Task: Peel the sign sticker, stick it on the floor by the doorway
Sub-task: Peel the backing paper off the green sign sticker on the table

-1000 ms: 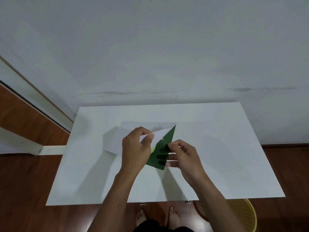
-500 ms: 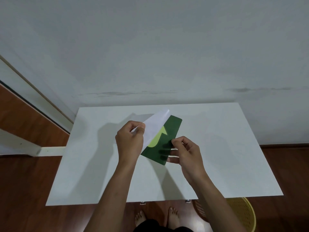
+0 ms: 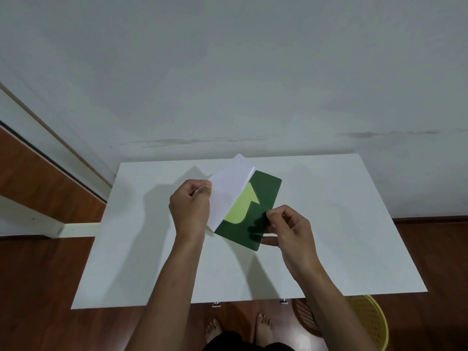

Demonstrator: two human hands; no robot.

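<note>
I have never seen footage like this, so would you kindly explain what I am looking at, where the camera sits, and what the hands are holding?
There is no machine here: a person wears a camera on the head, looking down at their own bare hands above a white table. The left hand pinches a white backing sheet. The right hand pinches a green sign sticker with a pale arrow. The two are partly peeled apart. Nothing else shows on the table. Below are bare feet and a yellow basket on the wooden floor.
</note>
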